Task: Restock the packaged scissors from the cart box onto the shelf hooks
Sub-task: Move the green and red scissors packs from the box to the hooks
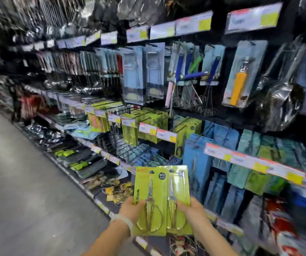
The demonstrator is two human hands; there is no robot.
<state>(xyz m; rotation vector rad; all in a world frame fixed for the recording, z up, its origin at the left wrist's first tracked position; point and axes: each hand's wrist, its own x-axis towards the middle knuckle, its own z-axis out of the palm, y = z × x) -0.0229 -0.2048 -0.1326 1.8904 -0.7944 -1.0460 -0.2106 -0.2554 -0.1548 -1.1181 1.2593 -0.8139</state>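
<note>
I hold two green-carded packs of scissors upright, side by side, in front of the shelving. My left hand (132,209) grips the left pack (150,189) at its lower left edge, thumb on the front. My right hand (191,209) grips the right pack (178,187) at its lower right edge. More green scissor packs (154,124) hang on hooks on the middle shelf row, up and behind my hands. The cart box is out of view.
Blue carded packs (196,159) hang to the right of the green ones. Price-label strips (157,132) run along the shelf fronts. Kitchen tools hang on the upper rows (241,74). The grey aisle floor (19,182) stretches to the left.
</note>
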